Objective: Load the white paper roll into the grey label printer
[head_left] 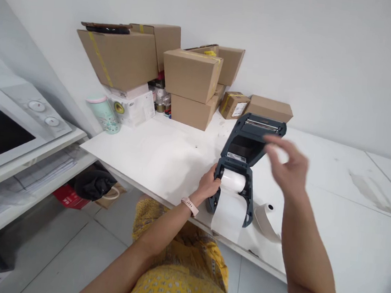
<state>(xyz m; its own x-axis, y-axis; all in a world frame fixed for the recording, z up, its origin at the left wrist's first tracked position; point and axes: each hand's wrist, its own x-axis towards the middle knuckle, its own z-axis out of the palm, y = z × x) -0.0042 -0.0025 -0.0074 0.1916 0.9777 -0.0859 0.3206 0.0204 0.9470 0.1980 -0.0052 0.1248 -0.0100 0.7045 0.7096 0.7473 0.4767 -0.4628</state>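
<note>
A dark label printer [249,207] stands on the white table with its lid [261,127] raised. Inside lies a white paper roll [233,181], and its paper strip hangs out over the front towards the table edge. My left hand [209,183] is wrapped round the printer's left side. Beside the lid's right edge, my right hand [288,167] is raised and somewhat blurred, thumb and forefinger apart, holding nothing. A second, partly unrolled paper roll [267,220] sits on the table right of the printer.
Cardboard boxes [192,74] are stacked along the wall. A green tumbler [104,115] and a white box [135,106] stand at the back left. A microwave [14,122] is on a shelf at the far left.
</note>
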